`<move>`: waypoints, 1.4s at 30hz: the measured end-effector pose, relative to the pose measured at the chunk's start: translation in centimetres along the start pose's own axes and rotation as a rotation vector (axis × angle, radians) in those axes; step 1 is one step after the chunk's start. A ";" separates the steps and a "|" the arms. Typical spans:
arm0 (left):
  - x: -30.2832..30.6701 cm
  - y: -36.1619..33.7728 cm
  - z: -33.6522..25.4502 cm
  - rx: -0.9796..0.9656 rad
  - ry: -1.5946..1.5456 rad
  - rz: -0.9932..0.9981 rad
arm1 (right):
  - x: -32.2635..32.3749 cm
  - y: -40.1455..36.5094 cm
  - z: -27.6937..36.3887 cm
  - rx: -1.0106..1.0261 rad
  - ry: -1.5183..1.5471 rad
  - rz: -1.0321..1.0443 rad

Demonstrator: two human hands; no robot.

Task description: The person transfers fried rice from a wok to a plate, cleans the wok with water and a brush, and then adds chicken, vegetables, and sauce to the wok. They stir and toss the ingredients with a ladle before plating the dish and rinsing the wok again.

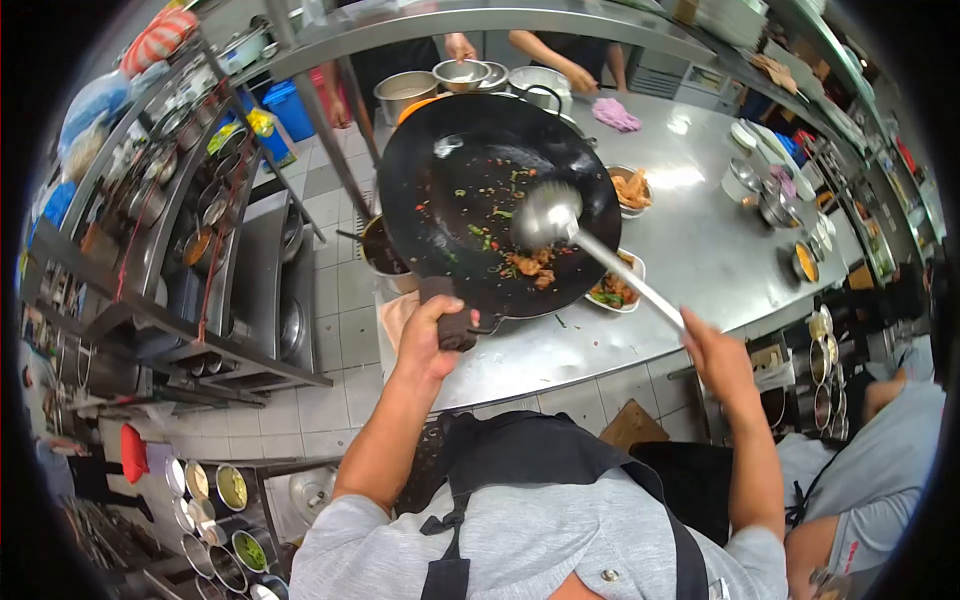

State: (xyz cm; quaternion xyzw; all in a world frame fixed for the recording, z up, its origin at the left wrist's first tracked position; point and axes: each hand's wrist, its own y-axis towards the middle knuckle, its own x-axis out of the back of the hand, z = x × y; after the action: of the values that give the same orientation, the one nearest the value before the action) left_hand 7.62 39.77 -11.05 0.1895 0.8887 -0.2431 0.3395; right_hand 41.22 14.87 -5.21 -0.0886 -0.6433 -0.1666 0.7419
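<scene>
My left hand point(424, 338) is closed around a dark cloth point(452, 312) at the near ear of a large black wok point(425, 235). The wok is tilted above the steel table, its inside facing me. In my right hand point(715, 360) is the long handle of a steel ladle point(546, 216), whose bowl is inside the wok. Browned food pieces point(533, 266) lie low in the wok, with red and green bits scattered over its surface. Partly behind the wok's right rim stands a white dish point(639, 268) holding similar food.
The steel table point(690, 235) carries a bowl of fried food point(631, 188), a pink cloth point(615, 114) and metal pots point(405, 92). Two other people's hands point(460, 47) work across the table. Pot-filled shelving point(185, 300) stands left; a co-worker point(870, 470) is close at right.
</scene>
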 end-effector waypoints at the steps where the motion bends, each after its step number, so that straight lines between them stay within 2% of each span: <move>1: -0.3 -0.3 0.3 -0.007 -0.027 0.003 | 1.0 3.0 1.5 -0.027 0.071 -0.011; 2: -0.3 -0.2 1.1 -0.004 -0.040 -0.002 | 1.5 5.5 3.5 -0.053 0.141 -0.020; 4: 0.3 -0.7 3.1 -0.006 -0.075 -0.020 | -2.7 8.6 4.7 -0.115 0.370 -0.035; 6: -0.9 0.1 3.4 -0.072 -0.028 0.002 | -9.7 8.8 4.9 0.020 0.434 -0.227; 8: -1.6 1.7 3.6 -0.150 -0.023 0.034 | -9.0 3.5 4.6 -0.098 0.395 0.017; 10: -1.5 2.3 3.3 -0.152 -0.020 0.006 | -9.7 -3.1 0.5 -0.038 0.284 0.003; 12: -1.4 3.0 2.3 -0.154 0.002 -0.022 | -7.8 -5.7 -3.6 0.022 0.143 -0.043; 15: -0.5 2.7 1.2 -0.097 -0.020 -0.047 | -1.9 -1.1 -2.9 0.008 -0.044 -0.099; 16: -0.3 2.4 1.1 -0.085 -0.034 -0.048 | -1.3 0.9 -1.0 -0.032 0.067 -0.155; 17: 0.0 2.8 1.4 -0.071 -0.010 -0.057 | -2.4 3.5 -0.4 -0.082 0.169 -0.137; 20: -1.1 2.5 2.4 -0.064 -0.097 -0.035 | -6.2 4.5 2.3 -0.265 0.374 -0.016; 23: -1.3 4.2 3.1 -0.112 -0.034 -0.025 | -9.0 -2.1 0.2 -0.118 0.253 -0.059; 25: -1.0 5.6 3.0 -0.124 0.008 -0.043 | -7.5 -6.2 -2.0 -0.069 0.125 -0.075; 28: 0.4 6.0 1.7 -0.049 0.059 -0.046 | -1.6 -4.9 -3.2 -0.072 -0.071 -0.032; 30: 0.2 5.2 1.0 -0.065 0.056 -0.065 | -1.1 -1.9 -1.7 -0.089 -0.024 -0.133; 34: -0.4 4.6 2.5 -0.057 -0.043 -0.054 | -6.2 1.4 0.1 -0.223 0.204 -0.073; 36: -0.4 5.7 3.2 -0.033 -0.070 -0.010 | -8.6 -0.6 -0.3 -0.175 0.174 -0.115; 38: -1.5 6.6 4.0 -0.118 -0.081 -0.018 | -9.1 -3.4 -1.3 -0.141 0.104 -0.146; 42: -2.8 7.9 4.4 -0.233 -0.039 -0.032 | -6.4 -8.4 -2.9 -0.113 -0.084 -0.205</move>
State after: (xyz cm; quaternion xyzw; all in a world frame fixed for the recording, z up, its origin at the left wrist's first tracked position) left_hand 15.78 43.23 -14.33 0.1299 0.9071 -0.1471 0.3724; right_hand 40.15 6.95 -12.67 -0.0710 -0.6691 -0.2738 0.6872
